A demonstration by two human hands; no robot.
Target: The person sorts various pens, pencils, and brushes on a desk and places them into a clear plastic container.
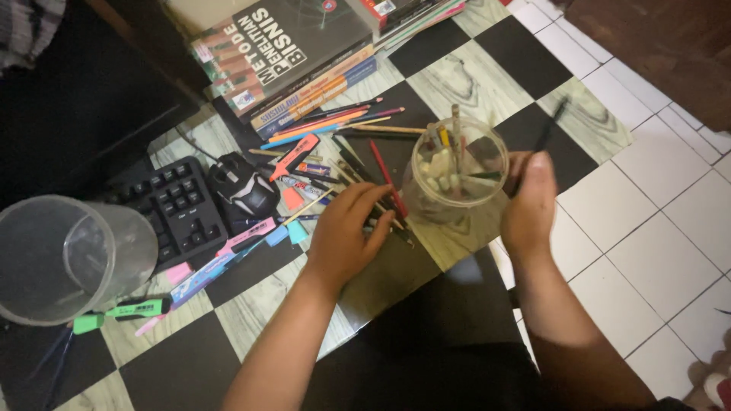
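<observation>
My left hand (343, 232) lies on the checkered mat (464, 76), fingers curled together over a loose heap of pencils (381, 194) just beside the clear plastic cup (457, 164). Whether they have actually closed on one pencil I cannot tell; the fingertips hide it. My right hand (528, 202) pinches a dark pen (547, 131) between thumb and fingers, holding it tilted at the cup's right rim, its tip pointing up and away. The cup stands upright between my hands and already holds a bunch of pens and pencils.

To do this well, I judge the pen should go in nearly upright, slid down along the inner wall so it does not jam against the sticks already inside, while my left hand stays low and near the cup so it cannot tip. More coloured pencils (327, 122), highlighters, a computer mouse (242, 186), a keyboard (179, 209) and an empty clear jug (65, 255) lie to the left.
</observation>
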